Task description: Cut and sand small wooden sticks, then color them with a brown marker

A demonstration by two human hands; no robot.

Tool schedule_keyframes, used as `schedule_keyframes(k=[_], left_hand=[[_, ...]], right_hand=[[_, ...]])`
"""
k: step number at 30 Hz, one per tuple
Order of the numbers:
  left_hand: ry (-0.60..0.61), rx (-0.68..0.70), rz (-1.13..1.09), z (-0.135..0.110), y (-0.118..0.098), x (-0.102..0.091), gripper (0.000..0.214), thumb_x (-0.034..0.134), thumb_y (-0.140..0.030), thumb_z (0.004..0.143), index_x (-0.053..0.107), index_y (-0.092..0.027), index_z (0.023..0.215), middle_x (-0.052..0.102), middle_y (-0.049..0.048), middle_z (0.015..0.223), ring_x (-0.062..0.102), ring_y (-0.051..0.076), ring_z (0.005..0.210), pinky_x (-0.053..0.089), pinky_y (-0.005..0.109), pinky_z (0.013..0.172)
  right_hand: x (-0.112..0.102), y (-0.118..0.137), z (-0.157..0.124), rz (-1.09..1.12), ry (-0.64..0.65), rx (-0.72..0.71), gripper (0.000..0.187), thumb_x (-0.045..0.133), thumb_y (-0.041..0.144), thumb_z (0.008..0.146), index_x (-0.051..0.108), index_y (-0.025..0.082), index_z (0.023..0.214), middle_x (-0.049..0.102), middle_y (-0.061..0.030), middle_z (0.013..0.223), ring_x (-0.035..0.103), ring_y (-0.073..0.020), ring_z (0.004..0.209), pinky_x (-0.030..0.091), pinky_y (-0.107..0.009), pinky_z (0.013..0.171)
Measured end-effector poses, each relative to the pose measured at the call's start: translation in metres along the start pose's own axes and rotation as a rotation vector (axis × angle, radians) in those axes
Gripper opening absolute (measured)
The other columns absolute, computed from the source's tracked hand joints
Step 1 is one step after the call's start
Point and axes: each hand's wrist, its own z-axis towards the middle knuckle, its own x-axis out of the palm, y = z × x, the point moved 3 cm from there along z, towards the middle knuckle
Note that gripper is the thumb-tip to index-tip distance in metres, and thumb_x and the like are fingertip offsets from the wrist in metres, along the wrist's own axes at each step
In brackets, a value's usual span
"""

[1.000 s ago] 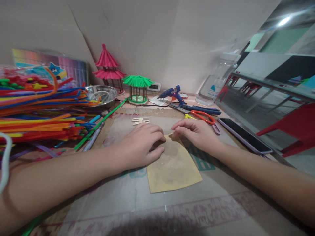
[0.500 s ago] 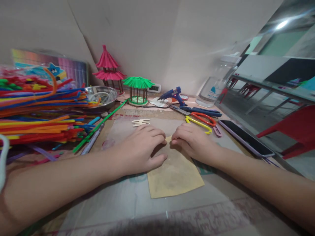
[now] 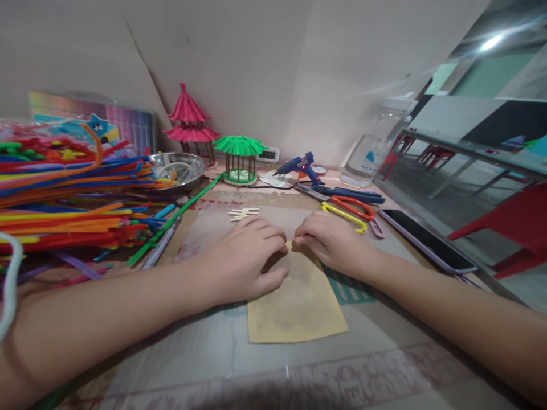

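A tan sheet that looks like sandpaper, with a greyish smudge, lies on the covered work surface in front of me. My left hand rests palm-down over its left upper part, fingers bent together and thumb sticking out apart. At the sheet's top edge, my right hand is closed in a pinch, its fingertips close to those of the left. Whatever the pinch holds is hidden by the fingers. Several short pale sticks lie just beyond my left hand.
Colourful pipe cleaners are heaped at left beside a metal bowl. Behind stand a green-roofed model and a pink-roofed one. A blue glue gun, scissors, phone and water jug sit to the right.
The tan sheet has turned slightly, its lower end shifting left. My right hand has moved a little left and up; the left hand has barely moved.
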Motion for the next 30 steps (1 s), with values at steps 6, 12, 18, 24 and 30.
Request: schedule_keyframes(k=[6, 12, 18, 24, 30], left_hand=[[-0.011, 0.019, 0.012, 0.000, 0.000, 0.001, 0.023, 0.058, -0.034, 0.090, 0.072, -0.016, 0.098, 0.070, 0.0074, 0.101, 0.063, 0.027, 0.101, 0.042, 0.048, 0.101], [-0.026, 0.026, 0.024, 0.000, 0.000, 0.001, 0.024, 0.058, -0.035, 0.091, 0.071, -0.016, 0.099, 0.070, 0.0078, 0.102, 0.063, 0.027, 0.101, 0.042, 0.048, 0.101], [-0.024, 0.022, 0.019, 0.001, 0.000, 0.002, 0.023, 0.057, -0.034, 0.092, 0.071, -0.017, 0.097, 0.070, 0.0072, 0.100, 0.063, 0.025, 0.099, 0.043, 0.045, 0.099], [-0.014, 0.024, 0.027, 0.001, 0.000, 0.001, 0.024, 0.056, -0.034, 0.092, 0.071, -0.016, 0.096, 0.070, 0.0076, 0.101, 0.063, 0.026, 0.100, 0.042, 0.046, 0.100], [-0.019, 0.021, 0.025, 0.002, 0.000, 0.002, 0.025, 0.057, -0.035, 0.092, 0.071, -0.016, 0.100, 0.070, 0.0078, 0.103, 0.063, 0.027, 0.102, 0.041, 0.048, 0.103]], right_hand=[[-0.001, 0.005, -0.002, 0.072, 0.019, -0.013, 0.019, 0.057, 0.021, 0.099, 0.067, 0.016, 0.084, 0.068, -0.0049, 0.075, 0.058, -0.0174, 0.072, 0.041, -0.028, 0.067], [-0.002, 0.005, -0.002, 0.024, -0.008, -0.004, 0.018, 0.057, 0.018, 0.098, 0.066, 0.016, 0.082, 0.067, -0.0059, 0.075, 0.058, -0.0189, 0.073, 0.041, -0.030, 0.068], [-0.002, 0.014, -0.002, 0.024, -0.001, -0.076, 0.019, 0.056, 0.019, 0.099, 0.066, 0.015, 0.083, 0.067, -0.0061, 0.075, 0.058, -0.0190, 0.073, 0.042, -0.030, 0.069], [-0.002, 0.012, -0.003, 0.134, 0.018, 0.012, 0.018, 0.058, 0.019, 0.098, 0.066, 0.016, 0.082, 0.068, -0.0047, 0.075, 0.059, -0.0173, 0.072, 0.042, -0.028, 0.068], [-0.002, 0.007, -0.003, 0.045, 0.000, 0.049, 0.018, 0.058, 0.020, 0.097, 0.066, 0.016, 0.081, 0.067, -0.0056, 0.075, 0.057, -0.0187, 0.073, 0.040, -0.030, 0.070]])
